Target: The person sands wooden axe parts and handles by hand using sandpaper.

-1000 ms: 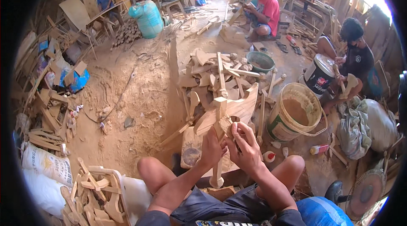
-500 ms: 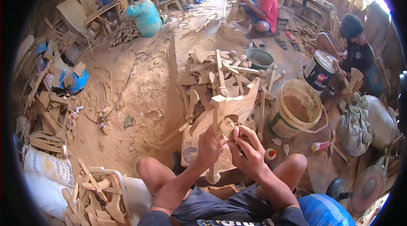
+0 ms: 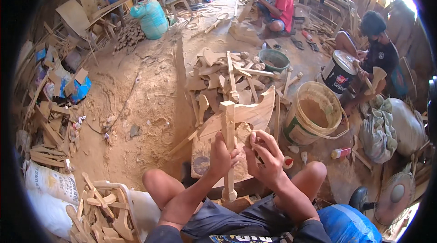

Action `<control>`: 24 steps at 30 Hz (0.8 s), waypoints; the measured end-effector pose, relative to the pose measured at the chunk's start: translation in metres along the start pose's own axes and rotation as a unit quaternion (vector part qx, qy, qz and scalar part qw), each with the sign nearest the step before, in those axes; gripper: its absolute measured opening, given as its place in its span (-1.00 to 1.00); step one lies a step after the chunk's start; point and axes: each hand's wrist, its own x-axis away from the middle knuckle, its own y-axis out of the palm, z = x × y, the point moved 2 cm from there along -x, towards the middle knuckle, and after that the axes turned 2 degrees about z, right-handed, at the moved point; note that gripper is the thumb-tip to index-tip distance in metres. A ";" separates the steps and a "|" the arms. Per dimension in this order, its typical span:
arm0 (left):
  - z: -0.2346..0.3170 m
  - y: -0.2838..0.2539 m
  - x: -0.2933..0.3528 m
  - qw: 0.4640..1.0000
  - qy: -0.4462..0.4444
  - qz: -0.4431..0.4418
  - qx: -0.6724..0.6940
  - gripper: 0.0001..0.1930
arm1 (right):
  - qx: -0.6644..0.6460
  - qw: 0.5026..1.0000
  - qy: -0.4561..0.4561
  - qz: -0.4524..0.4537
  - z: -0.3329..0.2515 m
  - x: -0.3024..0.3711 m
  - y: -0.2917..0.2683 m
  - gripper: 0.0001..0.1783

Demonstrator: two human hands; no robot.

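My left hand point(image 3: 223, 157) is wrapped round a pale wooden handle point(image 3: 229, 120), which stands almost upright with a knob at its lower end. Beyond it is a curved, blade-shaped wooden piece point(image 3: 255, 114); whether the two are joined I cannot tell. My right hand point(image 3: 266, 154) is closed in a pinch just right of the handle, its fingertips near a rough tan lump point(image 3: 242, 133). What those fingers hold, if anything, is too small to make out. Under both hands lies a wooden block point(image 3: 200, 163) between my knees.
Cut wooden pieces point(image 3: 211, 67) are heaped ahead, beside a green basin point(image 3: 274, 61). To the right stand a dusty bucket point(image 3: 314, 108), a glue bottle point(image 3: 287, 162) and a fan point(image 3: 395, 197). A bin of wooden parts point(image 3: 107, 211) is at left. Two people work farther off at right.
The handle has turned a little in my left hand and stands straighter. My right hand keeps its pinch beside it. The whole view has shifted slightly.
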 end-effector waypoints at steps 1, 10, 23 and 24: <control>0.003 0.002 0.000 1.000 -0.007 0.001 0.005 -0.28 | 0.001 1.000 0.000 0.001 -0.001 -0.002 -0.001 -0.69; -0.006 0.009 0.010 0.998 -0.012 0.023 -0.053 -0.36 | 0.004 1.000 0.015 -0.025 -0.001 -0.006 0.002 -0.56; 0.003 0.005 0.011 0.997 0.027 -0.027 -0.069 -0.29 | 0.007 0.999 0.014 -0.028 -0.008 -0.003 0.004 -0.67; 0.003 0.010 0.013 0.998 -0.008 -0.003 -0.055 -0.37 | 0.002 1.000 0.011 0.006 -0.008 -0.004 0.002 -0.69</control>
